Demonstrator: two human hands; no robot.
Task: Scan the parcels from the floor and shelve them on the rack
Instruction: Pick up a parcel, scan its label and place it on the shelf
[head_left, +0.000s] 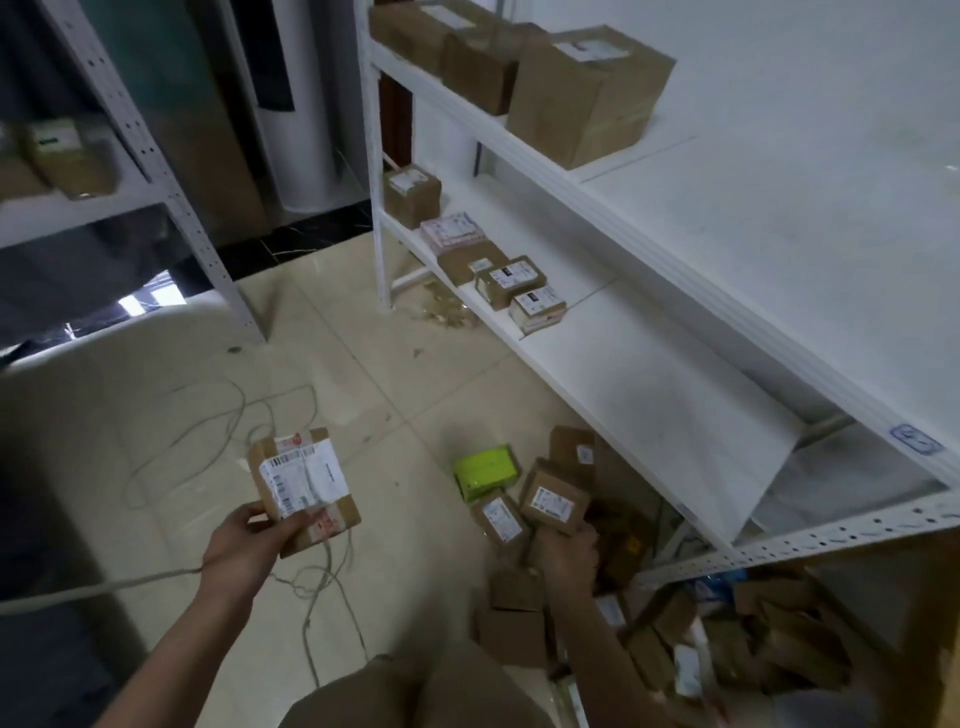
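Down at 7 o'clock, the left hand (249, 545) has its grip closed round the near corner of a labelled parcel (304, 488), held up clear of the floor (389, 389) with the white label facing up. At 5 o'clock the right hand (569, 551) is low in the pile (597, 597), its grip wrapped on the near edge of a small parcel (553, 501). That one sits tilted, touching its brown neighbours. A green packet (485, 470) lies just beside it, at the pile's far edge.

The pile spills under the rack (831, 525), whose perforated front rail runs right above it. There's open tile from 6 up to 12 o'clock, though a loose cord (240, 400) loops across it around 9.

Further out at 2 o'clock, the lower shelf (649, 395) has a long bare stretch, its front lip running straight toward the pile. A row of shelved parcels (511, 283) sits at its far end, lined along the front edge. Above them, big boxes (587, 93) crowd the upper shelf (779, 208) at 1 o'clock, with wide white space nearer. A second rack (156, 166) stands at 10 o'clock, a floor lane between the two.
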